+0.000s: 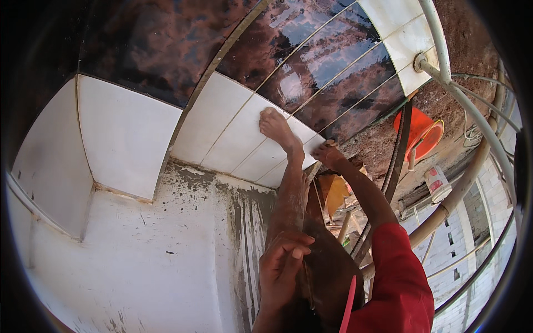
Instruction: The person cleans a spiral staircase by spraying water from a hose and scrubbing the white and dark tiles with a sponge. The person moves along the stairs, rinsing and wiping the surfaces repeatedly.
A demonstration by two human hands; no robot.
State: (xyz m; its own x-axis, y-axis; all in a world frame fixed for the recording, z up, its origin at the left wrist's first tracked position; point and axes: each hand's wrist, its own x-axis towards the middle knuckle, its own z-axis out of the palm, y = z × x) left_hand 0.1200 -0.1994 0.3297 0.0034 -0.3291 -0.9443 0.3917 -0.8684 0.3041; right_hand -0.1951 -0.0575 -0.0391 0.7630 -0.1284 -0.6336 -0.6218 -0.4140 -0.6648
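Observation:
My left hand [284, 258] is in the lower middle, over my bent leg. Its fingers are curled, with the thumb near the forefinger; whatever they may hold is hidden. Reaching out from a red sleeve [397, 277], my right hand [327, 154] is at the right end of a row of white tiles [236, 119]. Its fingers are bent at the tile edge, and anything inside them is too small to name. A bare foot [276, 126] rests on the white tiles to the left of that hand.
Dark marbled tiles [311, 61] lie beyond the white ones. Grey mortar marks [244, 216] streak the white wall at left. On the right are curved pipes [466, 100], an orange bucket [425, 133], a pale bucket [437, 183], dark cables and a block wall [455, 244].

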